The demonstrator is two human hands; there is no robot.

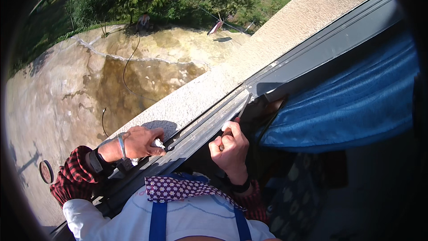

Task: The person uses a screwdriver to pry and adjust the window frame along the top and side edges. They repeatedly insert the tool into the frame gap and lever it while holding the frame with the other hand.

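My left hand (140,143) rests at the grey metal window track (209,113) and pinches a crumpled white wad (158,143), perhaps tissue or cloth. Another bit of white shows below that hand. In my right fist (231,147) is a thin metal hand tool (245,105) with a brownish handle; its exact kind is unclear. Its narrow tip points up and away, close to the corner where the track meets the grey window frame (301,57). Whether the tip touches the track I cannot tell. Pale dirt marks the track's channels.
A rough pale outer ledge (287,23) runs alongside the track, with a drop beyond it to a partly wet concrete yard (77,107). A dark hose (124,73) crosses the yard; a person (143,21) is at its far edge. A blue curtain (347,100) hangs at the right.
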